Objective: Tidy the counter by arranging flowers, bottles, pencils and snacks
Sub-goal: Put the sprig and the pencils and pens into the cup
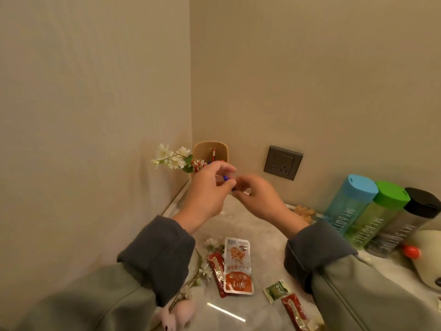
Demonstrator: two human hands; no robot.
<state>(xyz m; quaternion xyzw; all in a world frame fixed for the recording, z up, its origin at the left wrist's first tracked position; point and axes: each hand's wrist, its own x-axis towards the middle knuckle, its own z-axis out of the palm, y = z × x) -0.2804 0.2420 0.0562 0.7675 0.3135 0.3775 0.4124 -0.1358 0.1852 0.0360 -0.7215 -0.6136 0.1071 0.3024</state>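
My left hand [210, 187] is raised in front of a tan pencil holder [211, 151] in the corner and grips a bundle of pencils [198, 164] with red ends; a blue tip shows between the fingers. My right hand [256, 194] meets it from the right, fingers curled at the pencils' lower end. A white flower sprig [173, 157] sticks out left of the holder. Another flower stem [202, 266] lies on the counter [250, 225] beside snack packets [238, 266]. Three bottles with blue, green and black lids [372, 211] stand in a row at right.
A dark wall socket [282, 162] sits right of the holder. Small wooden blocks [305, 212] lie by the wall. A cream round appliance with a red knob [427, 254] is at far right. A pink plush item [176, 314] lies at the counter's near edge.
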